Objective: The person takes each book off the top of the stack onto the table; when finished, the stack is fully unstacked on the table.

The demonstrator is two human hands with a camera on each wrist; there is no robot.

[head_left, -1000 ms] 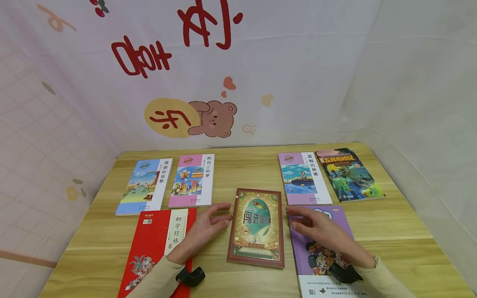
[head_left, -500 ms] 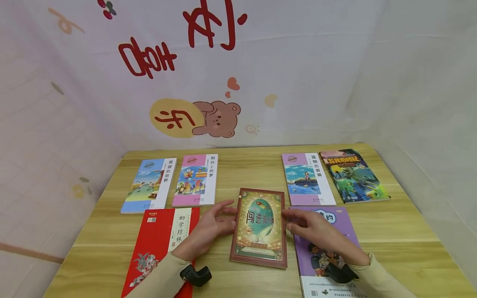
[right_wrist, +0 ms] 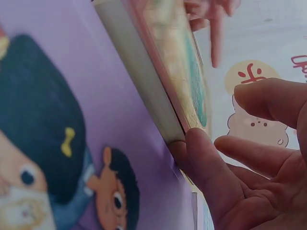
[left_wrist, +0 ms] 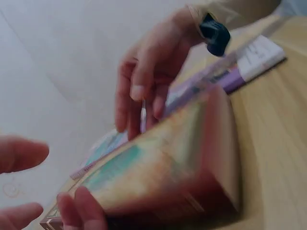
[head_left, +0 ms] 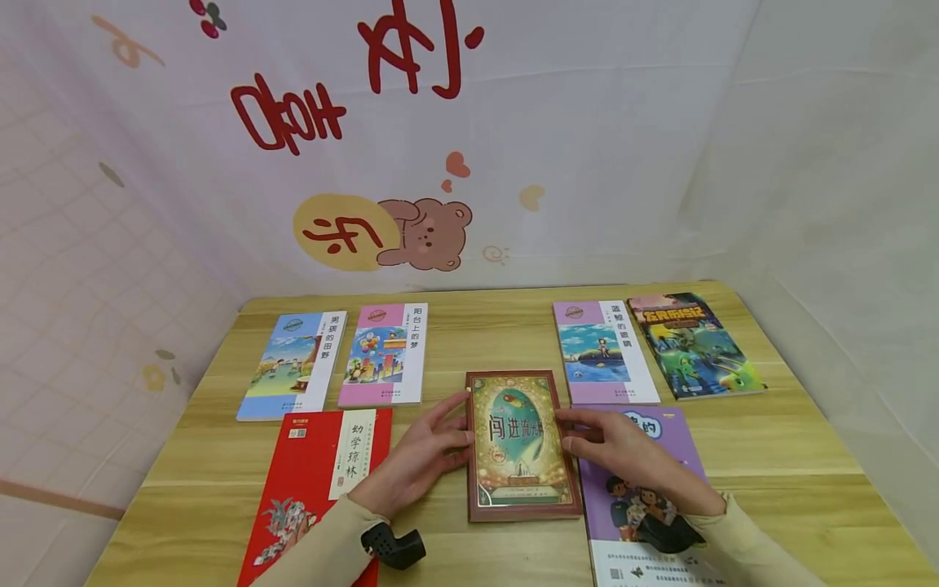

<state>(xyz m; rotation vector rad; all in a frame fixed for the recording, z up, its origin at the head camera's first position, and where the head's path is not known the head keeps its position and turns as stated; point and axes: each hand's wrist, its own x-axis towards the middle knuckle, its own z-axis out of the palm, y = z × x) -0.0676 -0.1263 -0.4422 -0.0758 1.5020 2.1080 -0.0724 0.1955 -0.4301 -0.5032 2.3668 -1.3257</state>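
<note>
Green book [head_left: 519, 444] squared since earlier | left hand [head_left: 418, 456], right hand [head_left: 623, 452] fingers pinch its side edges | step: lifting; next needs even grip off desk [head_left: 770, 456]

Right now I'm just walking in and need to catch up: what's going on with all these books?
A person sits at a wooden table with books spread flat on it. Both hands grip the maroon-bordered book in the middle: the left hand on its left edge, the right hand on its right edge, which lies over the purple book. A red book lies under the left forearm. Four more books lie in the far row, untouched.
</note>
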